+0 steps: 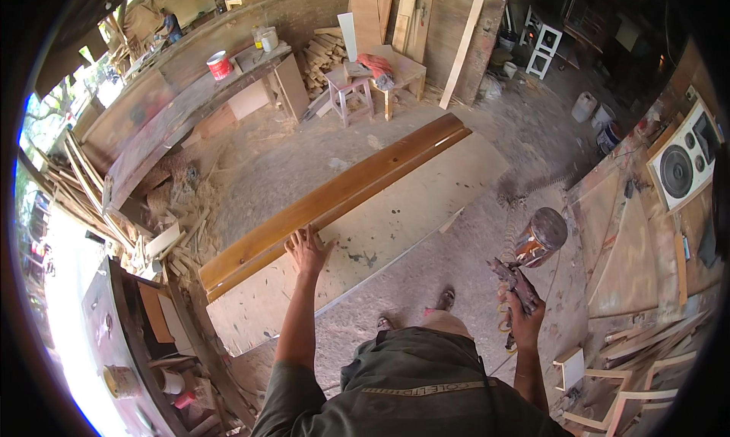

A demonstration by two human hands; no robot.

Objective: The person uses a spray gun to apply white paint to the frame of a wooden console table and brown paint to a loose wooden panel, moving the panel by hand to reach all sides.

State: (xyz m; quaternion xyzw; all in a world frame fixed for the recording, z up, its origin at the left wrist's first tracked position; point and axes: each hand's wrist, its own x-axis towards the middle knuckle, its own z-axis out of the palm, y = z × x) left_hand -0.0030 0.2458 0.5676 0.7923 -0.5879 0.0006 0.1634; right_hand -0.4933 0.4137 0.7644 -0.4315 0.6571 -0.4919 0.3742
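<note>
In a sawdust-strewn woodworking shop, a person stands over a long, glossy amber-brown board (334, 197) that lies diagonally on a pale plywood sheet (395, 216) on the dirt floor (456, 262). The left hand (306, 248) rests flat on the near edge of the board, its fingers (298, 235) spread wide and holding nothing. The right hand (523, 315) is raised beside the person's hip, its fingers closed around a stained, clotted brush or rag (511, 276); just above it sits a rusty, stain-smeared tin can (541, 236), though whether the same hand carries it cannot be told from this angle. Judging by the even sheen along the board's whole visible length, the coat of finish looks largely laid on; what remains appears to be checking or touching up, and the underside cannot be seen. The plywood beneath shows dark drips near the hand. Around the work, the room is crowded: a long rough workbench (175, 117) runs along the left wall with a red-and-white bucket (220, 64) on it, offcuts and shavings (179, 224) lie heaped below, a small pink stool (351, 91) and a low table stand at the far end among leaning planks (461, 49), and a white loudspeaker (680, 167) sits on the cluttered tabletop to the right. Daylight floods in from the open left side.
</note>
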